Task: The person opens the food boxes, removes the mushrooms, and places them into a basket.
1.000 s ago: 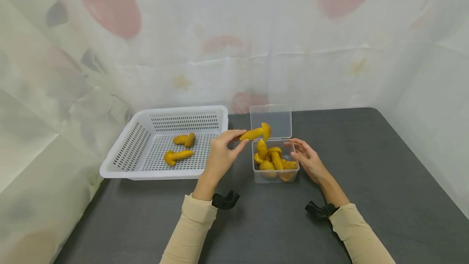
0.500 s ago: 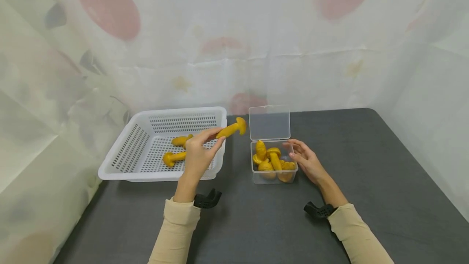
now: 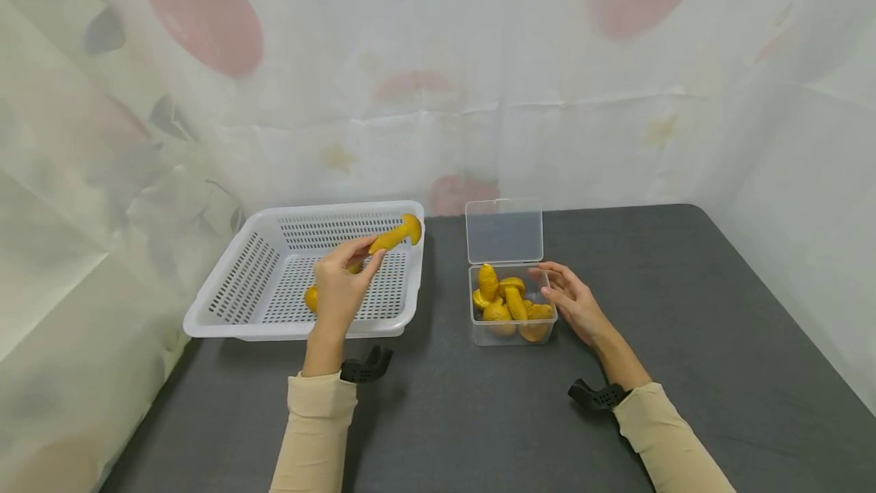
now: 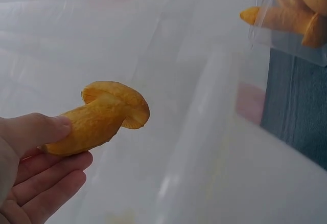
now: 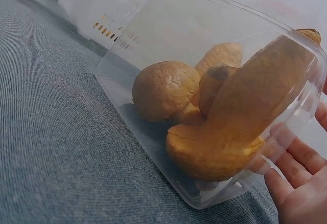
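Note:
In the head view, my left hand (image 3: 335,289) pinches a yellow mushroom (image 3: 397,234) by its stem, above the right part of a white slotted basket (image 3: 274,330). The left wrist view shows this mushroom (image 4: 99,119) between thumb and fingers, its cap pointing away from the hand. My right hand (image 3: 578,306) rests at the right side of a clear plastic box (image 3: 484,333), its fingers lying along the wall. Several yellow mushrooms (image 5: 219,152) fill that box. Inside the basket, a mushroom (image 3: 311,298) and another mushroom (image 3: 354,268) are partly hidden behind my left hand.
The box's clear lid (image 3: 504,230) stands raised at the back. A dark grey tabletop (image 3: 472,417) lies beneath everything. Behind it hangs a pale printed curtain (image 3: 547,143), with more sheeting at both sides.
My left hand has carried the mushroom leftward, from above the clear box to over the basket. The right hand stays by the box, and the box contents look the same.

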The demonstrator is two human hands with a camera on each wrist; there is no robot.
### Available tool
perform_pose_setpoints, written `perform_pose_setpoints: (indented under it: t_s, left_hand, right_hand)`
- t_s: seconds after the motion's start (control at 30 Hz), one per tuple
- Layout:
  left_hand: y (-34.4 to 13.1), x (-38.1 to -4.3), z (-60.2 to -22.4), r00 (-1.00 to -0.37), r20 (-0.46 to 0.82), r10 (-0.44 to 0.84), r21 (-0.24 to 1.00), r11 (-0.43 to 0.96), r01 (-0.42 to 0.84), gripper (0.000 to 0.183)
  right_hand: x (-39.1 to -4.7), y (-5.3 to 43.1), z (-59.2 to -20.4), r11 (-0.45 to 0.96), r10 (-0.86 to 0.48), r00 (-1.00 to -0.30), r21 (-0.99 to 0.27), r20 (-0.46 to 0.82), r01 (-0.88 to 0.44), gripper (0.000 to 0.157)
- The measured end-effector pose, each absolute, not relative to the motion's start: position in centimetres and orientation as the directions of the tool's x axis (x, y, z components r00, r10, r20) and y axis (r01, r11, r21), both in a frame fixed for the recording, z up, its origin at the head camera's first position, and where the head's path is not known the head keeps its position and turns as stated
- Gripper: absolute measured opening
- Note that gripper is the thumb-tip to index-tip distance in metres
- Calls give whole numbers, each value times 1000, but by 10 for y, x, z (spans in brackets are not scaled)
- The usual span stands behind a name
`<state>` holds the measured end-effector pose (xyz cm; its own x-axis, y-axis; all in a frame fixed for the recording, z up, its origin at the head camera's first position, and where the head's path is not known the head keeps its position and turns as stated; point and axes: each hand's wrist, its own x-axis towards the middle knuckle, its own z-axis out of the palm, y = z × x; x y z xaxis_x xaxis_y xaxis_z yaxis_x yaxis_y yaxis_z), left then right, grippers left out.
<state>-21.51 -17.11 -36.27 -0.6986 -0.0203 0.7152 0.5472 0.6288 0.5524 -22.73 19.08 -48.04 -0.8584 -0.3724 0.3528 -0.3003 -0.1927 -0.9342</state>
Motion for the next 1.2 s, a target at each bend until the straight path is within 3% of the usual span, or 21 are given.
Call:
perform_pose_setpoints:
  t_s: [0.33,0.87,1.2]
  left_hand:
    - [-186,-221,-369,-725,687,-50,559,673,484,26]
    - [-196,-228,-380,-828,555,-80,595,734,328,29]
    - [-192,-227,-379,-826,561,-46,593,718,364,26]
  right_hand:
    - [-227,191,-481,-182,-365,-863,-936,349,-302,46]
    - [-228,191,-481,-180,-367,-863,-937,347,-300,45]
    - [-226,191,-480,-162,-359,-877,-947,320,-279,45]
